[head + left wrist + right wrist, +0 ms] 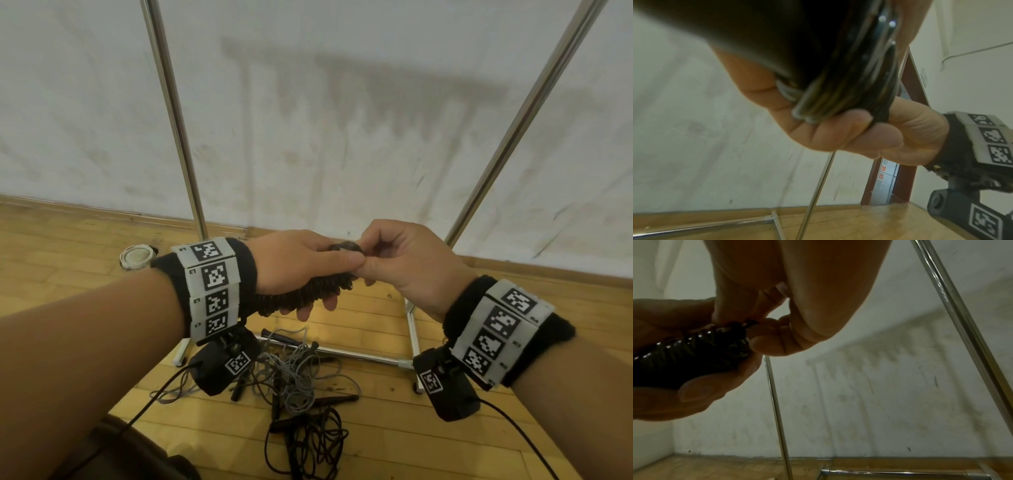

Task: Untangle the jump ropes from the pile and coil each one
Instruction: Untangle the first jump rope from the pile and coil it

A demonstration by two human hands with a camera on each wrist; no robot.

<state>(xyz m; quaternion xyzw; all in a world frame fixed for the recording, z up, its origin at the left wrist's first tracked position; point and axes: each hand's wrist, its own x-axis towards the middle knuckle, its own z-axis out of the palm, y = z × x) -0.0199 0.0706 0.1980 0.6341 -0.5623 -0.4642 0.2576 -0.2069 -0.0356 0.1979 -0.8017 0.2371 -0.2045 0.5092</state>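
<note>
Your left hand has its grip wrapped round the coiled black rope, fingers curled under and thumb on top; your right hand pinches the coil's end at approx 3 o'clock of it, prob. tucking the tail. The bundle looks light, glossy and springy, so it may slip or unwind: keep hold mid-bundle, across all turns. Down at 6 o'clock, on the floor, the tangled pile of grey and black ropes waits; take those by the stiff handles.
</note>
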